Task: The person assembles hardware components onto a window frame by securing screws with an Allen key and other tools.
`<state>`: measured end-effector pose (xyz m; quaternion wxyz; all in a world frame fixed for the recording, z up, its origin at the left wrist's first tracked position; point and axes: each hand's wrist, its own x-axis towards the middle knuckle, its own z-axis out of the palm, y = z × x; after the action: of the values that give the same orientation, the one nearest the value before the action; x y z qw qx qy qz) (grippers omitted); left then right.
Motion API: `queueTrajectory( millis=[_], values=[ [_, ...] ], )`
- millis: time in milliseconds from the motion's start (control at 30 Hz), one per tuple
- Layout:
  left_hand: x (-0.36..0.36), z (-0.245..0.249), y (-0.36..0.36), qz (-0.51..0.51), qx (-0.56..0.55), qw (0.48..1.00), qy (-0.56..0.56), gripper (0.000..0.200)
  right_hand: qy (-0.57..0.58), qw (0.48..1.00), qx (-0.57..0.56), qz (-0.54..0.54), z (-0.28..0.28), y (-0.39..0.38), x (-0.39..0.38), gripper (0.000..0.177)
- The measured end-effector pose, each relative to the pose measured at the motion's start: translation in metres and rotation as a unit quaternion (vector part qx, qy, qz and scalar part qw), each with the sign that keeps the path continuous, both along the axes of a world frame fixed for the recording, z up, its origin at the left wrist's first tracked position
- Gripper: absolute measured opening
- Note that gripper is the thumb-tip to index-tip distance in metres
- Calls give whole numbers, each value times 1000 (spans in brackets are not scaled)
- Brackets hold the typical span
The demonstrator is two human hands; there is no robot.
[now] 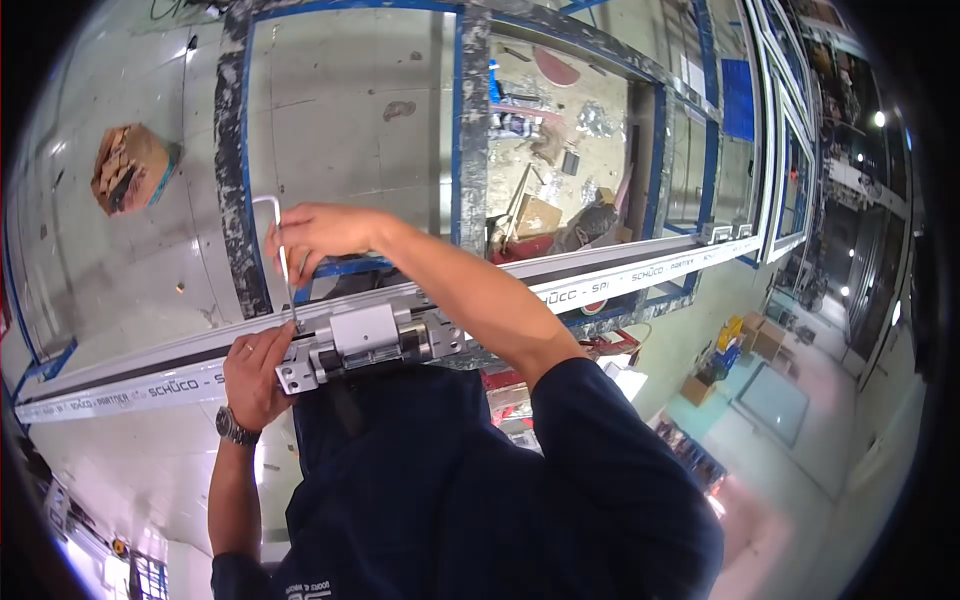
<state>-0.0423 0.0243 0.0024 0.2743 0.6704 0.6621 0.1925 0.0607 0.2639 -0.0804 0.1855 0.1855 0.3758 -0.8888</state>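
Note:
My right hand (325, 235) is closed around a long silver hex key (283, 250), whose short bent end points up. The key's lower end reaches down to a metal hinge (364, 332) on the aluminium profile (590, 283). My left hand (258, 372), with a watch on the wrist, is closed at the hinge's left end. Its fingertips are beside the key's lower end; the exact contact there is too small to make out. Printed protective tape runs along the profile's side.
Blue-edged, scuffed support bars (472, 130) carry the frame. Tools and scraps lie on the floor board (540, 150) between them. An open cardboard box (133, 168) stands on the floor at left. More boxes (765, 338) stand at right, and a second hinge (718, 234) sits farther along the profile.

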Motion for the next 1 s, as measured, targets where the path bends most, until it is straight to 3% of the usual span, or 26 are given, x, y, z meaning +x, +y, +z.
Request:
queueTrajectory(
  millis=[133, 400, 500, 600, 633, 767, 900, 1000],
  values=[
    [1, 1, -1, -3, 2, 1000, 10, 71, 5, 1000, 17, 10, 0, -6, -5, 29],
    [-2, -1, -5, -24, -6, 999, 26, 76, 41, 999, 1, 4, -10, -7, -2, 32],
    [-13, 16, -2, -32, -72, 996, -40, 81, 5, 999, 35, 6, 0, -12, -3, 33],
    [-34, 12, -2, -26, -123, 978, -169, 73, -8, 998, 59, 9, 2, -12, -4, 32],
    [-37, 4, 1, -17, -87, 973, -213, 63, -7, 998, 61, 5, 1, -11, -4, 31],
    [-21, -19, 27, 170, -169, 929, -282, 27, -15, 997, 74, 8, 1, -12, -5, 27],
    [-1, -23, 44, 282, -191, 892, -298, 24, -11, 995, 101, 4, 1, -12, -5, 27],
    [-3, -22, 44, 253, -208, 901, -284, 22, -31, 992, 112, -46, 6, -11, -5, 29]
  ],
)
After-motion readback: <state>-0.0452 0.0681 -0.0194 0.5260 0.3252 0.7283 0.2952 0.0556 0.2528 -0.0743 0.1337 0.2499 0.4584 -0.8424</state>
